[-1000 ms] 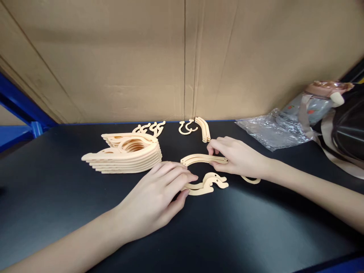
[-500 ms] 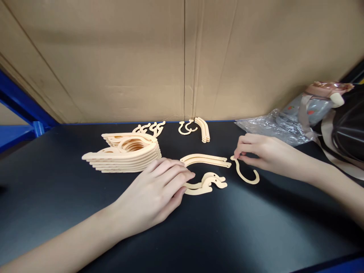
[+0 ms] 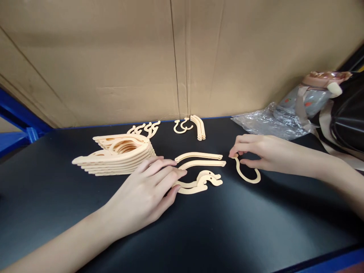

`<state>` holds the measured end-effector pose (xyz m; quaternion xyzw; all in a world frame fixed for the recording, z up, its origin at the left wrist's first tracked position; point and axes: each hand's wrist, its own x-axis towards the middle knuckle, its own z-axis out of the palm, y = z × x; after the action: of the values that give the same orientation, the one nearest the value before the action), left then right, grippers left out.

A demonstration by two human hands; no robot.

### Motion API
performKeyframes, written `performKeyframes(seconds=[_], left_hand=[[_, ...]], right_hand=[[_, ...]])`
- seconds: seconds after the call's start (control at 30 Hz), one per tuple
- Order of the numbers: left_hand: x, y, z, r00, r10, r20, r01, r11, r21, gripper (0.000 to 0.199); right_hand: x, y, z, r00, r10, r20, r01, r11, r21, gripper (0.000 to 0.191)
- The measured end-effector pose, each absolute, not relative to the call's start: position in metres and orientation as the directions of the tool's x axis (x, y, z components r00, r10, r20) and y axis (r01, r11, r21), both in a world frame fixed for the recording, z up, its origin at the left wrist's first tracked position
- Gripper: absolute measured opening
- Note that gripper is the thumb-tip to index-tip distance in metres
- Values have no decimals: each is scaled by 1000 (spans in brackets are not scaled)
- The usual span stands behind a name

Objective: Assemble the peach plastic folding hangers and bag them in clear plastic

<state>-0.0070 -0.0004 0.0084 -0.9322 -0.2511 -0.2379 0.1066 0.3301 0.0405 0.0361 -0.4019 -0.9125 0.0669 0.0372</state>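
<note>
My left hand (image 3: 155, 187) lies low over the table, its fingers outstretched. Its fingertips are at the left ends of two curved hanger arms (image 3: 200, 155), which lie apart from each other, and two hanger arms with wavy, notched ends (image 3: 209, 178). Whether it presses on any of these is hidden. On the right, a cream hanger hook (image 3: 249, 179) lies flat on the table. My right hand (image 3: 251, 151) is at its upper end, fingertips touching it, with the thumb apart from the index finger.
A stack of cream folding hangers (image 3: 119, 161) stands left. Behind are several hooks (image 3: 144, 129), two more hooks (image 3: 183, 126) and a bundle of curved arms (image 3: 199, 128). Clear plastic wrap (image 3: 264, 121), a bottle (image 3: 309, 94) and a black bag (image 3: 351, 113) occupy the right. Cardboard (image 3: 127, 57) closes the back.
The two curved arms have come apart, one now clearly behind the other. My right thumb has spread from the index finger at the hook. The whole view has shifted slightly.
</note>
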Motion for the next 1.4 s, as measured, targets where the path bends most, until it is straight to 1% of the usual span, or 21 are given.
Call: performKeyframes(seconds=[0.1,0.2,0.3,0.37,0.43,0.47,0.53,0.6,0.73,0.83,0.9,0.97,1.03,1.13,1.27,1.4], left_hand=[[-6,1,8,758,428,492,543,-832,-113,19],[-4,3,8,728,465,504,613,-771,-172,18],[-3,2,9,691,520,502,670,-722,-174,21],[-2,0,10,679,563,471,693,-703,-159,26],[-1,-2,11,659,611,438,719,-683,-129,30],[0,-4,11,647,631,429,731,-673,-112,31],[2,-5,12,618,663,421,753,-654,-75,31],[4,-6,13,580,701,415,775,-632,-15,28],[9,-7,13,479,784,396,806,-571,155,21],[13,-8,12,434,812,390,810,-541,226,18],[14,-8,13,403,833,380,809,-518,278,17],[17,-7,16,364,859,360,804,-486,344,17],[20,-5,21,320,893,316,801,-433,413,17],[28,-1,30,264,935,238,780,-353,517,17],[44,5,38,240,953,184,683,-301,665,17],[55,12,46,245,958,151,469,-253,846,18]], right_hand=[[328,38,36,-681,732,0,730,679,-80,21],[326,34,36,-685,728,5,727,684,52,17],[323,30,37,-689,724,18,717,679,161,17],[322,28,37,-692,722,21,711,676,193,16],[322,28,38,-690,724,15,713,676,186,16],[322,28,38,-687,726,7,717,677,164,16],[324,29,39,-678,735,-18,732,677,79,15],[327,30,40,-656,754,-37,755,655,-37,12],[327,28,47,-615,788,-34,763,583,-280,10],[318,23,51,-632,774,-43,672,519,-528,12],[309,20,49,-639,766,-67,582,424,-694,16],[301,17,44,-647,754,-116,500,305,-811,18],[295,17,36,-650,742,-163,440,192,-877,16],[292,19,28,-628,756,-184,360,72,-930,13],[293,22,25,-552,822,-140,289,30,-957,14],[294,24,23,-487,867,-104,223,8,-975,17]])
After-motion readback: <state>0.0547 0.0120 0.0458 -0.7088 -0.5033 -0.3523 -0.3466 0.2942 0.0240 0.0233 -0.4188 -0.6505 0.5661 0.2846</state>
